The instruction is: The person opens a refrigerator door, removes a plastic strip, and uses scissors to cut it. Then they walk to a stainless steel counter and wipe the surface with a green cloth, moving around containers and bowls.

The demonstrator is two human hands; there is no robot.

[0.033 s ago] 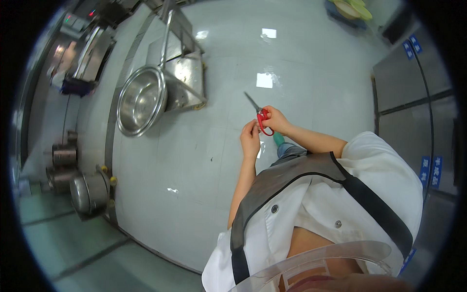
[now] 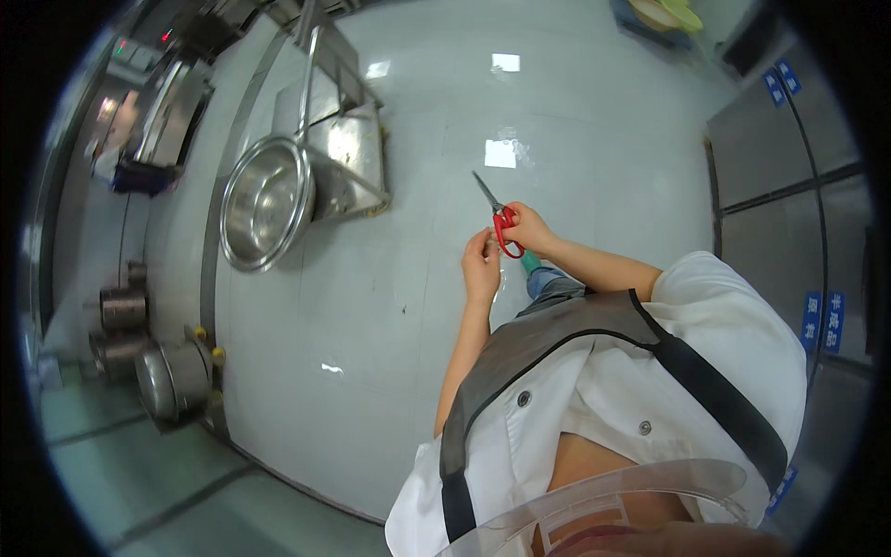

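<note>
My right hand [image 2: 529,227] is closed around the red handles of a pair of scissors [image 2: 508,232]. Their grey metal blades point up and to the left, away from my body. Just left of the handles, my left hand [image 2: 480,265] is raised with its fingers bent and pressed together. Its fingertips are close beside the red handle; whether they touch it, or pinch something small, I cannot make out. Both hands are in front of my grey apron [image 2: 566,325], above the floor.
At left, a large steel bowl [image 2: 264,204] sits by a metal cart [image 2: 357,153]. Steel pots [image 2: 172,376] stand lower left. Grey steel cabinets [image 2: 766,167] line the right side. A blue tub [image 2: 640,23] holds yellowish basins far right. Another person [image 2: 130,172] is far left.
The cart, bowl and floor reflections have shifted slightly left in the view. My hands and the scissors keep nearly the same pose.
</note>
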